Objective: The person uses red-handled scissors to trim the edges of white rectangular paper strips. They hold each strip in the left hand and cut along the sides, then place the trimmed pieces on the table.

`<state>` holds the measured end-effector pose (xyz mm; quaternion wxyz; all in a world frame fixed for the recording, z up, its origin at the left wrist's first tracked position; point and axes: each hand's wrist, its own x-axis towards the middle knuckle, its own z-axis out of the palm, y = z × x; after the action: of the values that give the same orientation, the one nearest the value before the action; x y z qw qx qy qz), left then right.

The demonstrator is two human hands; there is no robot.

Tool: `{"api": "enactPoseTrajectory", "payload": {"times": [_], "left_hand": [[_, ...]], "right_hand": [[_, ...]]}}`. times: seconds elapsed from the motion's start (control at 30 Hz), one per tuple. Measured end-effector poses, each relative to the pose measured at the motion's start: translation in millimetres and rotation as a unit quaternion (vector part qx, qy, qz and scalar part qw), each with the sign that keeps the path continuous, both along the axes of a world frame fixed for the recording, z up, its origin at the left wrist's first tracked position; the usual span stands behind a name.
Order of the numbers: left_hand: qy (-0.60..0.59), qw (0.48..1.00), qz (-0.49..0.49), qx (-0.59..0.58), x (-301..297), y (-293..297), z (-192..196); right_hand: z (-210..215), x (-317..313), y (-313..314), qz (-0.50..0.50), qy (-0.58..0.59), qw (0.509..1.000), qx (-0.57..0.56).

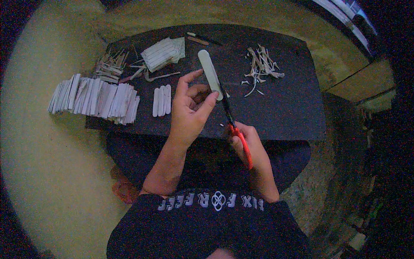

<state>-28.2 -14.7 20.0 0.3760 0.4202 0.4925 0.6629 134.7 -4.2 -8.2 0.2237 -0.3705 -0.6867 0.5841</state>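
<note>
Between the thumb and fingers of my left hand (189, 105) is a pale strip with rounded ends (208, 71), tilted above the table. My right hand (254, 149) grips a pair of scissors with orange-red handles (245, 149) and dark blades. The blades lie along the right edge of the strip, near its lower end; whether they are parted is hard to make out. Left of my left hand, several short strips with rounded ends (162, 101) lie side by side on the dark table (284, 112).
A long row of packed pale strips (95, 98) runs along the table's left side. Behind it are thin offcuts (111, 67) and a stack of pale sheets with drawn outlines (163, 54). A dark pen (209, 39) lies at the back. Curled trimmings (263, 64) are heaped at the right.
</note>
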Motion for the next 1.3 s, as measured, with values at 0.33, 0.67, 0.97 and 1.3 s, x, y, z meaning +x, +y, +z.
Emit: {"api": "enactPoseTrajectory", "payload": {"times": [0.33,0.67,0.97,1.3], "left_hand": [[0.006,1.000,0.005,0.008,0,0,0],[0.035,0.997,0.063,0.001,-4,3,4],[0.098,0.994,0.044,0.020,2,1,1],[0.081,0.995,0.049,0.032,6,-1,1]], "right_hand": [[3,-1,-1,0.006,-0.003,1.000,-0.030],[7,0,0,0.032,-0.044,0.998,-0.020],[-12,3,1,0.052,0.005,0.998,0.047],[-14,0,3,0.057,0.032,0.996,0.052]]}}
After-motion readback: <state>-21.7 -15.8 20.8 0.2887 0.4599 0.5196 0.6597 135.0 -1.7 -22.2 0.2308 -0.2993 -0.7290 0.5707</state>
